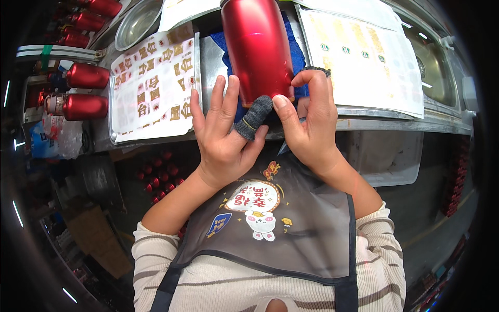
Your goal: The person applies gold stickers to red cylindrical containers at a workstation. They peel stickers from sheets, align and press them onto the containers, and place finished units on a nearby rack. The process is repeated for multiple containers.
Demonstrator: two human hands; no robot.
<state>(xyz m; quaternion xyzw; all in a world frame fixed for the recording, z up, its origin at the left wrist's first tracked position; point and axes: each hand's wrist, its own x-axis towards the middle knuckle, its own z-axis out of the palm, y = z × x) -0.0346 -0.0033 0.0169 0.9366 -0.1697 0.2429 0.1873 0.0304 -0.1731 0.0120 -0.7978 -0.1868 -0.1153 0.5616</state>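
A shiny red bottle (260,49) lies on a blue cloth (297,39) on the metal worktop, its near end toward me. My left hand (223,135) is open at the bottle's near left side, fingers spread. A grey knitted finger sleeve (253,118) covers its index finger, whose tip is at the bottle's near edge. My right hand (310,119) is at the near right corner. Its thumb tip rests by the sleeve's tip and its bent index fingertip touches the bottle's side, with a gap between them. A dark knitted sleeve (318,69) shows behind its knuckles.
Left of the bottle, a tray holds a white sheet of gold-brown decals (153,86). Another white sheet with gold strips and green round marks (358,62) lies to the right. Metal basins (139,25) stand beyond, and several red bottles (86,106) stand at far left. A clear plastic bin (387,158) sits below.
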